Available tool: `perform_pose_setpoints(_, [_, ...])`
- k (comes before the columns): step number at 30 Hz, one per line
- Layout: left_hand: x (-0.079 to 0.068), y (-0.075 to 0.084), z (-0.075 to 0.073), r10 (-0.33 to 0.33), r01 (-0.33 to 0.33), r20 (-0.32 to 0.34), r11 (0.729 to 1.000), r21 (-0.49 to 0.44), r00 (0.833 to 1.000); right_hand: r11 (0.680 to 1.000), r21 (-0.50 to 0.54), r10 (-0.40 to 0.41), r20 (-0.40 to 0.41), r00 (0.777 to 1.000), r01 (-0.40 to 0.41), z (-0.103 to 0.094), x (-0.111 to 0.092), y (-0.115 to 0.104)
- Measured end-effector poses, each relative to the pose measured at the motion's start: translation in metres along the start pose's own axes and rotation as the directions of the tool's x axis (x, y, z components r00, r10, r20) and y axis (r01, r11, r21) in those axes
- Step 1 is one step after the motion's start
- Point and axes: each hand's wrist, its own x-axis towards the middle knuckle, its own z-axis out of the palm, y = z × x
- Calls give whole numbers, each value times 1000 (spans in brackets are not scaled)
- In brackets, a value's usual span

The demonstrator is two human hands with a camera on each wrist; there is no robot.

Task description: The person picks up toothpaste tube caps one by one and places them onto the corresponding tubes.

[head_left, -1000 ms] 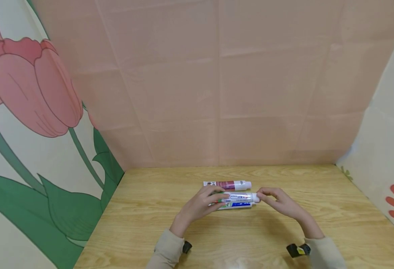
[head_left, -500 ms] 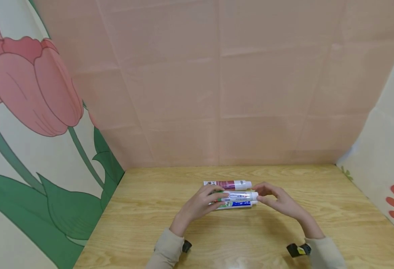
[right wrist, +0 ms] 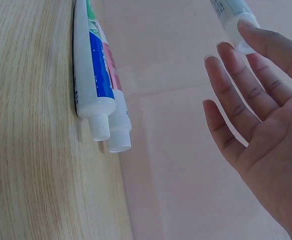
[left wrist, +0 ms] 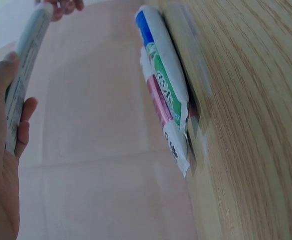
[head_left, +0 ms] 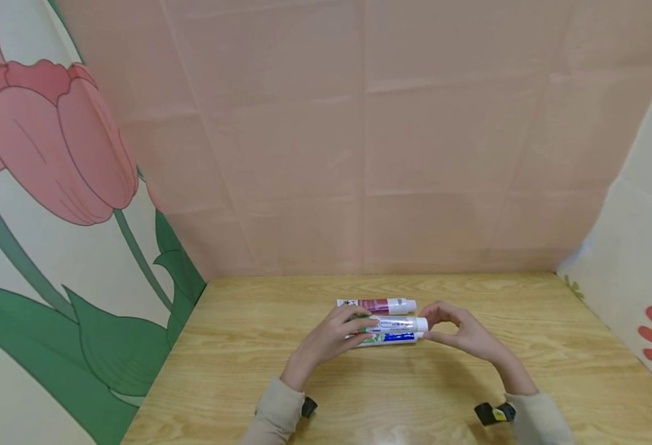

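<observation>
My left hand [head_left: 331, 334] holds a toothpaste tube [head_left: 395, 324] sideways above the table, its white cap [head_left: 422, 324] pointing right. In the left wrist view, the thumb and fingers wrap the lower part of this tube [left wrist: 30, 50]. At the cap end is my right hand [head_left: 467, 334], thumb and fingers spread around the cap. The right wrist view has the thumb overlapping the cap [right wrist: 242, 44], with the other fingers loosely bent behind; firm contact is unclear. Below lie a blue-and-green toothpaste tube [right wrist: 100, 75] and a pink-and-white tube [head_left: 378, 306], caps to the right.
The wood-grain table [head_left: 248, 334] meets a creased pink backdrop [head_left: 303, 154] behind. A tulip-printed panel [head_left: 53, 136] stands at the left, a flower-printed one [head_left: 637, 247] at the right. A dark wrist device [head_left: 492, 414] sits by the right cuff.
My right hand's fingertips were together on the cap; the thumb and index finger have since spread apart around it. The left hand and its tube have barely moved.
</observation>
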Motion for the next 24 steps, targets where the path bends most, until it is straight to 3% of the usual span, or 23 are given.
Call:
perform_pose_setpoints(10, [-1, -1, 1, -3, 3, -1, 1000, -3, 1000, 999, 12, 33, 21, 999, -33, -1, 0, -4])
perform_pose_setpoints(24, [-1, 0, 2, -7, 7, 8, 1000, -20, 1000, 1000, -29, 5, 1, 1000, -5, -3, 0, -1])
